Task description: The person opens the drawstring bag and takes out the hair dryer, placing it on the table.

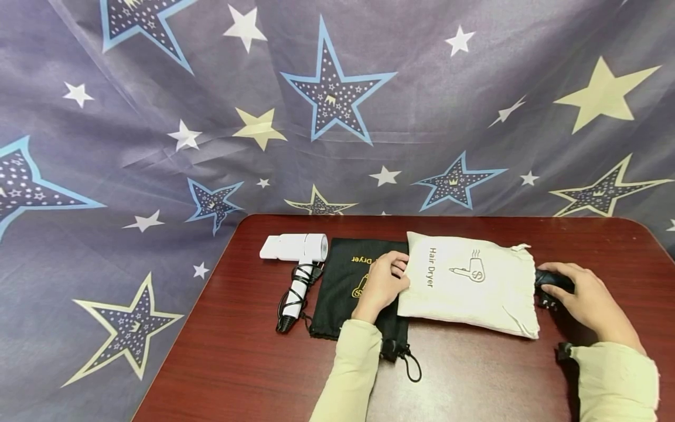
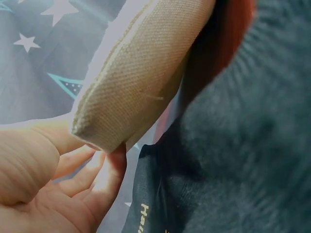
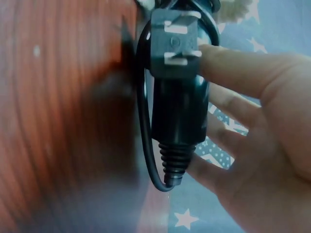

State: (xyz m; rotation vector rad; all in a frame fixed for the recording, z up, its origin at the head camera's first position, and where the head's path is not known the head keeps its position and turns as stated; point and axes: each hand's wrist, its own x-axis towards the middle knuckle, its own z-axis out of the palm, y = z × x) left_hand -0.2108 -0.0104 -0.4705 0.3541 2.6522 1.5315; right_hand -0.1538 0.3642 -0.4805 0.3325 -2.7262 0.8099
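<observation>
A cream drawstring bag printed "Hair Dryer" lies bulging on the table, its left end overlapping a black cloth bag. My left hand pinches the cream bag's closed left end; in the left wrist view, thumb and fingers hold its corner. From the drawstring mouth at the right sticks the black handle of a hair dryer, the rest hidden inside. My right hand grips this handle. The right wrist view shows a folded cord and a two-pin plug against the handle.
A white hair dryer with its black cord wound round the handle lies left of the black bag. The black bag's cord loop trails toward the front. A star-patterned cloth hangs behind the reddish-brown table.
</observation>
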